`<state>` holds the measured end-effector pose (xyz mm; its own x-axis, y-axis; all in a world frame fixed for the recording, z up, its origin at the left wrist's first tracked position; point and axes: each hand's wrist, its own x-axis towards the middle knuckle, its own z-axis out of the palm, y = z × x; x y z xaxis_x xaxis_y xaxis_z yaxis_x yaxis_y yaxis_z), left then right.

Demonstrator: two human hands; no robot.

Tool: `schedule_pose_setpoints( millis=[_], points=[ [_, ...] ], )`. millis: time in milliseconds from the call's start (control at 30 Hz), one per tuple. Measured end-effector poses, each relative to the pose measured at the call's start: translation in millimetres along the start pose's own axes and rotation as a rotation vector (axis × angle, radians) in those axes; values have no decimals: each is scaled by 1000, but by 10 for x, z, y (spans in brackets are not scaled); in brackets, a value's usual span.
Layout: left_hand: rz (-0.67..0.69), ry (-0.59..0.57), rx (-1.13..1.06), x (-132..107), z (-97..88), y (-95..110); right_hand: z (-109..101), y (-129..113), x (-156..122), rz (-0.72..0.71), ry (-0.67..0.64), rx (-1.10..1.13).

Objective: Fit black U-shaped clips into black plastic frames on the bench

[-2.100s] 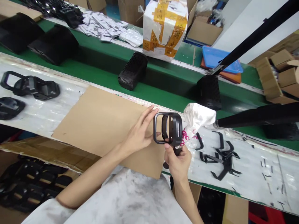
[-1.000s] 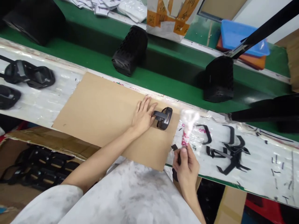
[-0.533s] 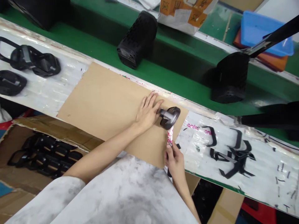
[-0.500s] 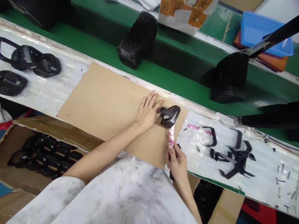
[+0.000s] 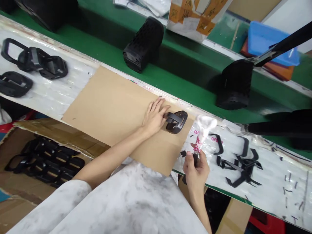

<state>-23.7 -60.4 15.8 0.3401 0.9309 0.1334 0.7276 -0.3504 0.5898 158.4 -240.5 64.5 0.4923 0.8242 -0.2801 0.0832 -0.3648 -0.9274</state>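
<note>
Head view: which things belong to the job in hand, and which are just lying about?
Apparently in the job:
black frame, at the left hand
white-wrapped tool, in the right hand
cardboard sheet, under the frame

Apparently just lying about:
blue tray
taped box

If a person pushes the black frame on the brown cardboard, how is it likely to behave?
The black frame is probably stiff: its curved shape shows no sag. Its large openings suggest it is light for its size. It would likely slide rather than roll, as the brown cardboard looks flat and the frame's shape is irregular.
</note>
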Motion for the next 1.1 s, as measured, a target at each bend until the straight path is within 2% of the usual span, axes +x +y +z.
schedule_pose_setpoints(
  millis=[67, 167, 233, 300, 367, 433, 500, 567, 633, 667, 733, 800, 867, 933, 1000, 1100],
  points=[
    [-50, 29, -165, 34, -62, 73, 79, -75, 5, -20, 57, 30],
    [-170, -8, -538, 65, -179, 277, 272, -198, 63, -134, 22, 13],
    [-206, -117, -760, 43, -274, 434, 390, -264, 136, -191, -11, -6],
    [-169, -259, -873, -20, -398, 569, 457, -300, 218, -209, -8, -21],
    [-120, -361, -883, -112, -558, 659, 465, -305, 284, -202, -1, -26],
    [-75, -405, -836, -214, -733, 686, 432, -302, 315, -181, -21, -3],
    [16, -432, -753, -312, -877, 638, 390, -317, 303, -145, -61, 48],
    [124, -444, -630, -396, -930, 521, 365, -357, 260, -84, -106, 125],
    [155, -346, -480, -449, -865, 370, 368, -406, 207, 10, -155, 218],
    [141, -247, -408, -459, -794, 298, 380, -425, 183, 63, -175, 262],
    [145, -53, -317, -441, -612, 184, 417, -445, 145, 159, -207, 320],
    [196, 54, -290, -372, -430, 122, 463, -437, 120, 223, -238, 341],
    [257, 80, -273, -266, -291, 91, 499, -415, 105, 266, -268, 350],
    [287, 50, -213, -145, -199, 58, 503, -394, 104, 285, -285, 356],
    [245, 14, -124, -33, -142, 5, 456, -378, 117, 260, -254, 344],
    [145, 13, -32, 80, -84, -82, 299, -348, 128, 141, -153, 264]
  ],
)
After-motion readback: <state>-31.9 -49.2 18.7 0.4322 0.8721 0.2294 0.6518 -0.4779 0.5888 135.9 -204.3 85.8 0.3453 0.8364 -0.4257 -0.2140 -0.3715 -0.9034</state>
